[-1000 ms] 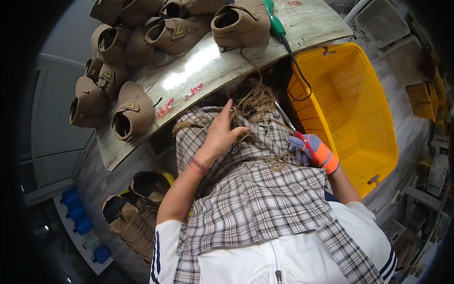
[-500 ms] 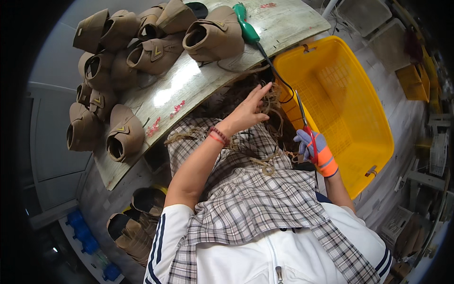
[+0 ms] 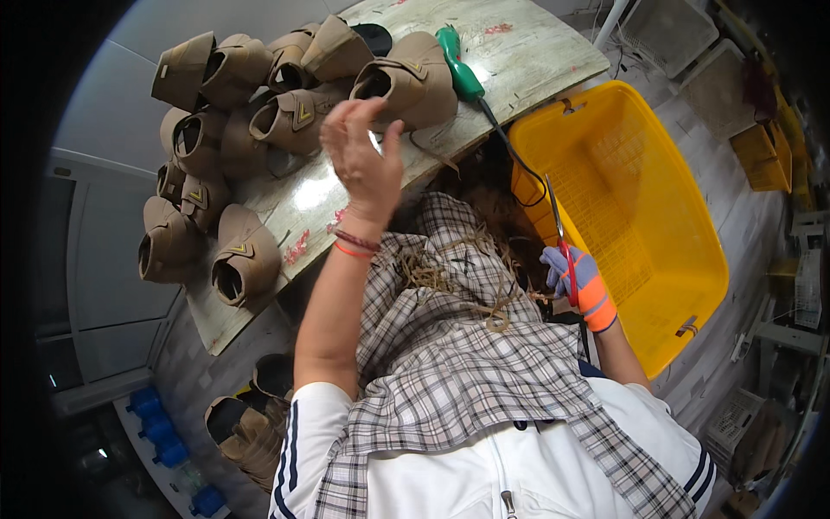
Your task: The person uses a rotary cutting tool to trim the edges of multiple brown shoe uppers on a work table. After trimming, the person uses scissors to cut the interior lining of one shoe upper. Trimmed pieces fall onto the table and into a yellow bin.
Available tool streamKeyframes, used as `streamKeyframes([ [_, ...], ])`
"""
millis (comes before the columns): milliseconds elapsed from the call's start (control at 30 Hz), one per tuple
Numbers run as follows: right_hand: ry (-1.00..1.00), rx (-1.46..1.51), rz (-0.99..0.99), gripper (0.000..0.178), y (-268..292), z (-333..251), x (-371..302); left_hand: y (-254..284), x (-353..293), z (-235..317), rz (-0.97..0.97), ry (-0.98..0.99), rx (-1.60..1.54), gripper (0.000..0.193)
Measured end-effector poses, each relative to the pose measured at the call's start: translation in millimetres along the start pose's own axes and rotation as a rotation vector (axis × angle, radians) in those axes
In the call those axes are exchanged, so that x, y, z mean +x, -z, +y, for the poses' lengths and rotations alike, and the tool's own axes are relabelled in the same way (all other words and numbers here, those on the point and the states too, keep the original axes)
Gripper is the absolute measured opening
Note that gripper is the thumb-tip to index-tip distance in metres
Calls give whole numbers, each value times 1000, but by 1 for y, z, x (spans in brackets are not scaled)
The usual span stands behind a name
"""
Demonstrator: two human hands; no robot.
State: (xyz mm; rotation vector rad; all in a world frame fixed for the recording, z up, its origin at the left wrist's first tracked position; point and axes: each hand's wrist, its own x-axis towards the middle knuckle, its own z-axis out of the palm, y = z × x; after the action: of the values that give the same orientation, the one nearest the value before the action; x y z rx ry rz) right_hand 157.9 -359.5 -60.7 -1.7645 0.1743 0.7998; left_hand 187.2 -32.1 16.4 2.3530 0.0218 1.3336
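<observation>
My bare left hand is raised at the table's near edge with its fingers apart, holding nothing. Just beyond its fingertips lies a tan shoe upper with a yellow V-shaped mark. My right hand, in a grey and orange glove, grips red-handled scissors. Their blades point up, away from me, beside the yellow basket. Tan cut strips lie on the checked apron over my lap.
More tan uppers are heaped on the left of the worn table. A green corded hand tool rests there, its black cord hanging down. A large yellow basket stands at my right. Other tan uppers sit low at left.
My left hand has swung left and away from me, from the strips by the basket to the uppers on the table. The right hand still holds the scissors in nearly the same place.
</observation>
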Motion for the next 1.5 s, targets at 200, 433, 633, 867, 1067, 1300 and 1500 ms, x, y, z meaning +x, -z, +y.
streamKeyframes([
  [200,25,-56,3,38,-2,1,6,7,45,-82,-172,-43,94,21],
  [433,255,72,63,24,-1,-5,17,136,54,-79,458,842,-1348,28],
  [633,908,-720,49,39,-31,-86,8,231,-97,-41,468,1305,-1496,31],
  [867,1256,-1040,-465,35,-120,-89,42,237,-212,47,672,1750,-1249,34],
  [1067,1326,-1219,-586,35,-141,-67,50,222,-233,65,864,1789,-1111,38],
  [1300,1322,-1300,-500,35,-152,-61,52,213,-278,38,717,1788,-1110,32],
  [1500,1274,-1359,-501,33,-157,-51,57,203,-290,21,570,1718,-1164,39],
])
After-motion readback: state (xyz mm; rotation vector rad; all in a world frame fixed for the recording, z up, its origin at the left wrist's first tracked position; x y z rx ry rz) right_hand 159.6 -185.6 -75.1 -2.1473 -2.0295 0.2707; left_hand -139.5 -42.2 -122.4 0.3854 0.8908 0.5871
